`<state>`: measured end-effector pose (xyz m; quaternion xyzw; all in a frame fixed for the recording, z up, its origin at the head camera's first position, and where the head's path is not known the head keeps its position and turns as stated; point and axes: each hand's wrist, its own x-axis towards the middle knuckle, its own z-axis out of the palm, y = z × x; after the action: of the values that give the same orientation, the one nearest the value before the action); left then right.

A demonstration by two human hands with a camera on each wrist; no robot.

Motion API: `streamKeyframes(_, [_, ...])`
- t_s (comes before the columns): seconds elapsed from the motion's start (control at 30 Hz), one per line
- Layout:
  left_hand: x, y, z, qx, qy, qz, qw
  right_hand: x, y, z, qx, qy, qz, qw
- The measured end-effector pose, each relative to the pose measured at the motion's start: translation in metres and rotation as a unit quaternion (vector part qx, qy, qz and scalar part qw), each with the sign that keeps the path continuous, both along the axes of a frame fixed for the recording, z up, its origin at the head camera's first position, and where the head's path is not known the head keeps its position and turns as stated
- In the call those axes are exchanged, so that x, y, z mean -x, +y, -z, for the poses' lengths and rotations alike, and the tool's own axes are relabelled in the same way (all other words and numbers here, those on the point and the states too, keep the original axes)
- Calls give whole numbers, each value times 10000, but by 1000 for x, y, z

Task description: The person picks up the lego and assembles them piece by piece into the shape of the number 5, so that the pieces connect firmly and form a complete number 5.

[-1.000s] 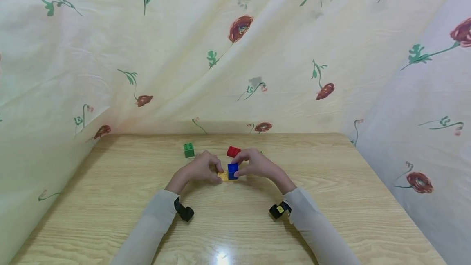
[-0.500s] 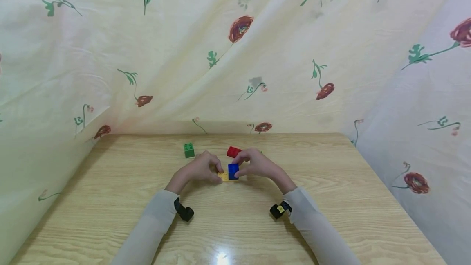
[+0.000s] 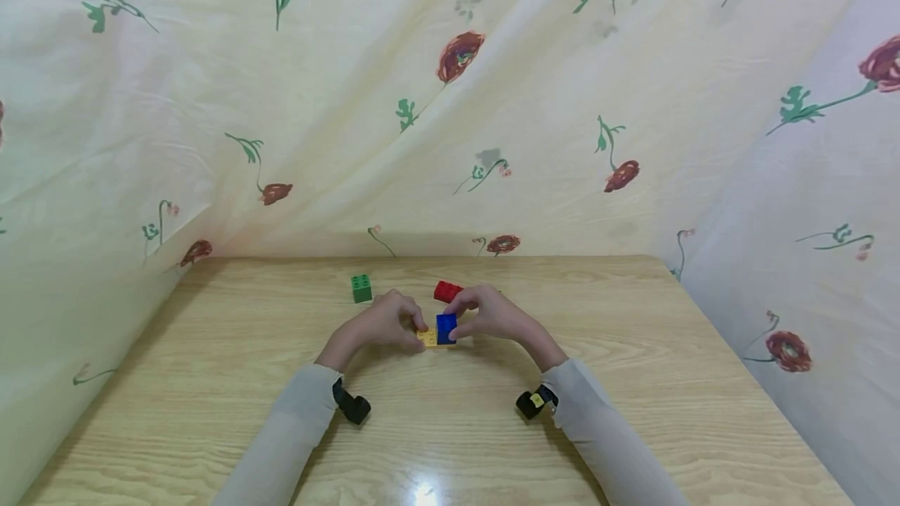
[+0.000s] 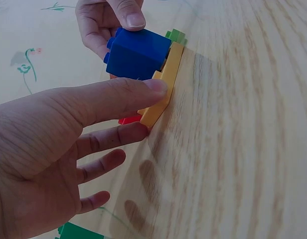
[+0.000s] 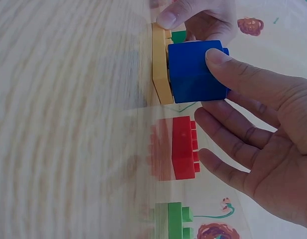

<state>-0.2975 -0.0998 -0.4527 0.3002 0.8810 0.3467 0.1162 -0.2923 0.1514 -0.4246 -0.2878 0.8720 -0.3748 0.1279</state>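
Note:
My left hand (image 3: 383,320) pinches the left end of a flat yellow toy building brick (image 3: 426,337) between thumb and index finger; the other fingers are spread, as the left wrist view shows. Over the right part of the yellow brick sits a taller blue brick (image 3: 446,328), studs up. My right hand (image 3: 495,314) holds this blue brick, thumb on its near side (image 5: 198,72) and fingers behind, partly hidden. In the right wrist view a narrow dark line runs between blue and yellow. The yellow brick lies low at the wooden tabletop (image 4: 233,129).
Behind the hands lie a red brick (image 3: 447,291) and, farther left, a green brick (image 3: 362,288). A light green brick (image 5: 176,219) stands beyond the red one, mostly hidden by the right hand in the head view. Flowered cloth (image 3: 351,100) hangs around the table's back and sides.

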Motion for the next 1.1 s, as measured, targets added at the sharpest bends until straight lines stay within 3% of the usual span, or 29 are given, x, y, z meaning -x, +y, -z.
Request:
streamKeyframes(0.7, [-4, -1, 3, -7, -109, -17, 9999, -6, -1, 3, 105, -186, 257, 9994])
streamKeyframes(1.1, [-3, -1, 2, -48, -19, -15, 10000, -7, -2, -1, 172, -42, 186, 9997])
